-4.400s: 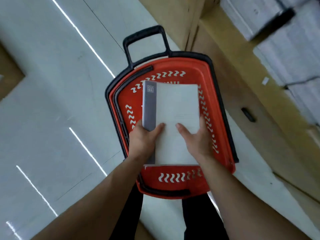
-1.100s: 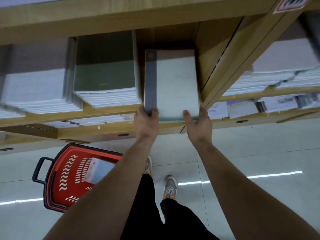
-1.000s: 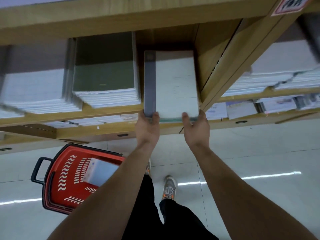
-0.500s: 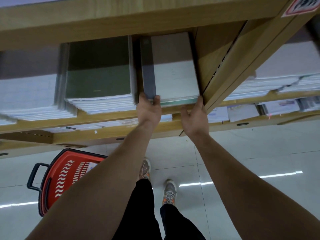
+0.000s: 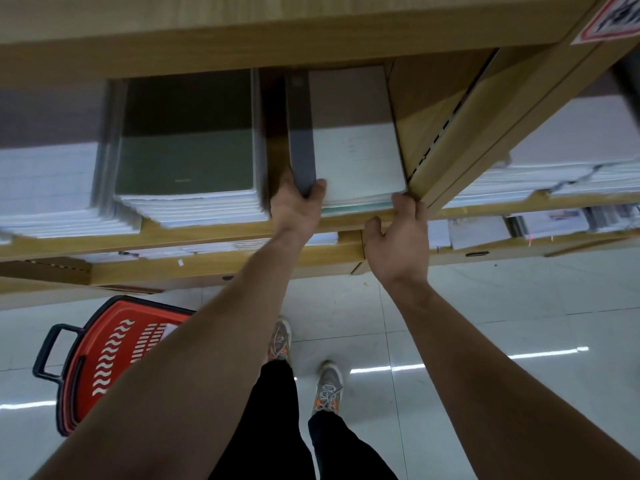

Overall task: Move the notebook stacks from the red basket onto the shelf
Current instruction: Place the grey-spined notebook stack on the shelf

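Notebooks form a stack (image 5: 356,157) with a white cover and a grey spine strip, lying flat on the wooden shelf (image 5: 214,233), in the bay's right end with its right edge against the upright divider (image 5: 446,140). The stack's near edge sits just back from the shelf's front edge.

Left hand (image 5: 294,209) grips the stack's near left corner, thumb on top of the white cover and fingers wrapped under the grey spine side. Right hand (image 5: 398,244) is at the shelf's front edge below the stack's near right corner; its fingers are loosely curled and spread, fingertips touching the corner area but not closed on anything.

To the left along the same shelf, with a narrow gap between, lies a green-covered pile (image 5: 187,150) over white sheets, and further left a white pile (image 5: 48,188). More paper goods fill the shelf bay (image 5: 561,157) to the right of the divider and the lower shelf level.

Red basket (image 5: 114,355) with a black handle stands on the tiled floor (image 5: 502,341) at lower left, partly hidden by the left forearm; something pale shows inside, too hidden to identify. Two feet in grey shoes (image 5: 327,388) stand below the shelf.
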`<control>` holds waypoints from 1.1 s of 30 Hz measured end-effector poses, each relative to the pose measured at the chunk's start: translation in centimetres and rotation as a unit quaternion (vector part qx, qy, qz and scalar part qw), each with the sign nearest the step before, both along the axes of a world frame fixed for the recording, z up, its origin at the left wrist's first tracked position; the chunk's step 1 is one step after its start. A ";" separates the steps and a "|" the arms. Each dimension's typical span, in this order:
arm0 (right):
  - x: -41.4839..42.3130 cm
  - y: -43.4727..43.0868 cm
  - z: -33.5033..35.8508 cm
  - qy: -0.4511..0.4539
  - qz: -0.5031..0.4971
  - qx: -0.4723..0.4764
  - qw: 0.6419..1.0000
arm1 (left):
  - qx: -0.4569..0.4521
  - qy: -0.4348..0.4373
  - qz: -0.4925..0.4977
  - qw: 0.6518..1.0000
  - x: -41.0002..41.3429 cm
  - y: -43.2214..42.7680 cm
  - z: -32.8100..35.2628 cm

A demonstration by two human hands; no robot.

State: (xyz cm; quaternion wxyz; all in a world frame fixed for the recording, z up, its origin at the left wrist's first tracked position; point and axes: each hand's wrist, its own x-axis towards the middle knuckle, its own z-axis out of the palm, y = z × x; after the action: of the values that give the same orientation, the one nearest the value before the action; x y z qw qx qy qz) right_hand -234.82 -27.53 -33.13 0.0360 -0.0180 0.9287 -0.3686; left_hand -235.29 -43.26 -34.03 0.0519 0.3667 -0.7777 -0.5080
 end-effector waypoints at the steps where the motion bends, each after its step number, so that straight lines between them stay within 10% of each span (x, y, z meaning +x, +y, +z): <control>1: -0.1 0.2 0.1 0.004 0.009 0.006 1.000 | -0.019 -0.003 -0.018 1.000 0.1 -0.2 -0.2; 15: -0.8 1.7 1.6 -0.101 0.125 0.069 0.985 | -0.148 0.031 -0.038 0.988 0.7 0.9 3.8; 33: 2.3 0.3 2.1 -0.215 0.021 -0.109 0.970 | 0.027 0.018 -0.069 0.997 8.6 -0.7 8.3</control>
State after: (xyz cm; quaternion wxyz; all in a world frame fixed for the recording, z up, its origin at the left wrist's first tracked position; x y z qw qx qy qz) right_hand -232.54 -27.22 -31.01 0.2401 0.0387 0.8530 -0.4618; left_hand -226.70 -43.93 -25.76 0.0211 0.3045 -0.7862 -0.5374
